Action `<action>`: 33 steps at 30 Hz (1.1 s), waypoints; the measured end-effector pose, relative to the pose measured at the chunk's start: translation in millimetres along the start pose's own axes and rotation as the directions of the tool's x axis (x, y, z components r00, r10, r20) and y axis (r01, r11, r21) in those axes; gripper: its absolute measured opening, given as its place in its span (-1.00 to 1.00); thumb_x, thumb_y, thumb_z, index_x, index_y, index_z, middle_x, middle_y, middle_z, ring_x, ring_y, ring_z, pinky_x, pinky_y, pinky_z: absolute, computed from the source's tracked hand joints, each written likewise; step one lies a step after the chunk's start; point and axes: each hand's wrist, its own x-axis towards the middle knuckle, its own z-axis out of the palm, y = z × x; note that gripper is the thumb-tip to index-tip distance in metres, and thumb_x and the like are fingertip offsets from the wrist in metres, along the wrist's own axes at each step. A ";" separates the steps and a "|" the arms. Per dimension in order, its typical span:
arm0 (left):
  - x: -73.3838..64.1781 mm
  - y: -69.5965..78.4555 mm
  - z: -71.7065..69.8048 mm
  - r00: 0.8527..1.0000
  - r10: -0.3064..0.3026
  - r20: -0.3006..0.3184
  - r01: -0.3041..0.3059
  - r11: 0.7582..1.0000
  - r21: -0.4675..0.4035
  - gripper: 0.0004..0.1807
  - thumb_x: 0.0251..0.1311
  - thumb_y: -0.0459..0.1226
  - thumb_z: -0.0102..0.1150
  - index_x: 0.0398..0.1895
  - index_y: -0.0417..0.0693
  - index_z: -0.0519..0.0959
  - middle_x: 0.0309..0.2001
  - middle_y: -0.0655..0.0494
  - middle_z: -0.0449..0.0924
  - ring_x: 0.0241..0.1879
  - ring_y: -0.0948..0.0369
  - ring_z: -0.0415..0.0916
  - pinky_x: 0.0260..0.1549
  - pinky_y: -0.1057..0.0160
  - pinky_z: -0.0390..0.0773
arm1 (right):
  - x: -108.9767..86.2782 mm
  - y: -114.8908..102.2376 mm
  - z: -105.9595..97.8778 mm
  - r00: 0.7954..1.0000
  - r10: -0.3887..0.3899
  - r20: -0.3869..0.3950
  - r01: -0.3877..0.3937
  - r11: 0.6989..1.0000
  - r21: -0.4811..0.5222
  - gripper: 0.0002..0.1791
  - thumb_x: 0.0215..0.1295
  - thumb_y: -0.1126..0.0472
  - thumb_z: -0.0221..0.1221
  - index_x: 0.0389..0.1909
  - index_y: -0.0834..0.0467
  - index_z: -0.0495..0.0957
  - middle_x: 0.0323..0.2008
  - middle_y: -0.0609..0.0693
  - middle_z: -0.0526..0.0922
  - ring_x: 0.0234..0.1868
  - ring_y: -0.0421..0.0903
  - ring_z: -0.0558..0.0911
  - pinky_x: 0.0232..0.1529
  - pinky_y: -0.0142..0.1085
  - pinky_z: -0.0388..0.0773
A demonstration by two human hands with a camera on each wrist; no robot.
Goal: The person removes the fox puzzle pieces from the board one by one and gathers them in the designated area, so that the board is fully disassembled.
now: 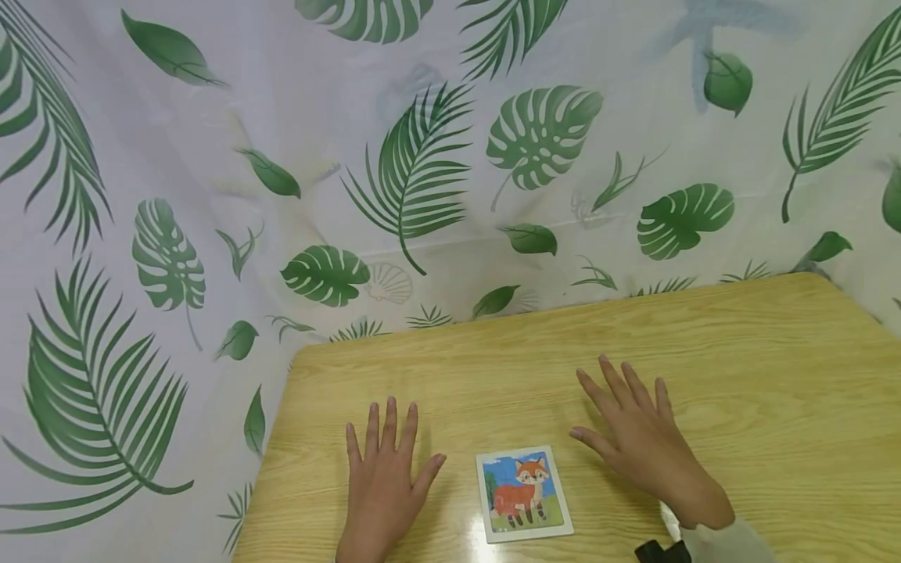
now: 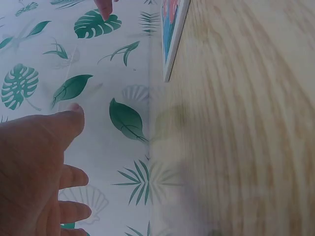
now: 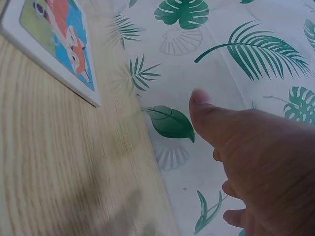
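Note:
A white-framed fox picture puzzle (image 1: 524, 494) lies flat on the wooden table, between my two hands. It shows an orange fox on green ground under a blue sky. My left hand (image 1: 383, 485) is to its left, palm down, fingers straight and spread, holding nothing. To the right and a little farther back, my right hand (image 1: 644, 442) hovers with fingers spread, also holding nothing. In the left wrist view a corner of the puzzle (image 2: 172, 39) shows at the top, apart from the thumb. The right wrist view has the puzzle (image 3: 54, 44) at the upper left.
The light wood-grain table (image 1: 774, 391) stretches away to the right. Behind it and on the left hangs a white cloth (image 1: 436, 297) printed with green leaves, meeting the table's back edge. A black strap piece (image 1: 662, 552) sits by the right wrist.

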 end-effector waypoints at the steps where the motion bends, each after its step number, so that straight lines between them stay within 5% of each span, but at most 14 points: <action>1: 0.0 0.2 -0.3 1.000 0.000 0.002 0.000 1.000 -0.005 -0.15 0.44 0.21 0.07 0.61 -0.08 0.22 0.58 -0.27 0.08 0.58 -0.27 -0.11 0.39 -0.50 -0.18 | 0.2 -0.5 0.1 1.000 0.001 -0.002 -0.001 1.000 -0.003 -0.11 0.44 -0.24 0.20 0.61 0.11 0.17 0.62 0.32 -0.04 0.56 0.46 -0.02 0.38 0.52 -0.31; 9: 2.5 10.6 1.0 0.992 0.049 0.113 -0.039 0.996 -0.085 -0.09 0.35 0.30 0.13 0.60 -0.01 0.26 0.59 -0.21 0.10 0.58 -0.27 -0.07 0.41 -0.46 -0.08 | 3.3 -12.7 9.7 0.997 -0.076 -0.008 0.076 0.997 -0.020 -0.14 0.36 -0.19 0.31 0.53 0.16 0.31 0.54 0.41 0.14 0.53 0.47 0.05 0.36 0.54 -0.17; 15: 6.9 23.5 5.5 0.961 0.155 0.229 -0.121 0.980 -0.156 -0.03 0.21 0.42 0.14 0.50 -0.02 0.42 0.55 -0.16 0.23 0.54 -0.21 0.09 0.39 -0.36 0.15 | 8.6 -36.0 20.6 0.986 -0.169 -0.013 0.169 0.986 -0.009 -0.20 0.33 -0.15 0.35 0.46 0.17 0.40 0.50 0.35 0.25 0.53 0.44 0.10 0.36 0.52 -0.10; 22: 2.1 33.6 10.5 0.931 0.222 0.291 -0.199 0.974 -0.106 0.02 0.12 0.48 0.16 0.46 -0.01 0.47 0.53 -0.13 0.28 0.51 -0.15 0.19 0.37 -0.26 0.28 | 16.6 -61.2 39.2 0.954 -0.298 0.011 0.298 0.954 0.025 -0.40 0.27 -0.08 0.42 0.21 0.19 0.62 0.41 0.30 0.41 0.46 0.39 0.27 0.38 0.44 0.07; 27: 1.1 35.9 13.5 0.917 0.228 0.326 -0.209 0.974 -0.091 0.17 -0.10 0.56 0.21 0.47 0.00 0.46 0.55 -0.12 0.24 0.54 -0.15 0.13 0.39 -0.25 0.26 | 20.0 -75.8 51.8 0.935 -0.353 0.021 0.352 0.936 0.022 -0.55 0.21 -0.01 0.46 0.03 0.16 0.72 0.12 0.13 0.60 0.18 0.15 0.50 0.22 0.18 0.41; 33: -0.5 35.7 17.0 0.912 0.239 0.334 -0.211 0.971 -0.116 0.26 -0.22 0.59 0.24 0.51 0.03 0.41 0.55 -0.14 0.23 0.54 -0.18 0.12 0.37 -0.29 0.26 | 21.0 -85.0 59.3 0.934 -0.332 0.134 0.322 0.943 0.085 -0.59 0.22 0.00 0.46 0.02 0.11 0.70 -0.11 -0.10 0.54 -0.12 -0.14 0.44 -0.10 -0.19 0.40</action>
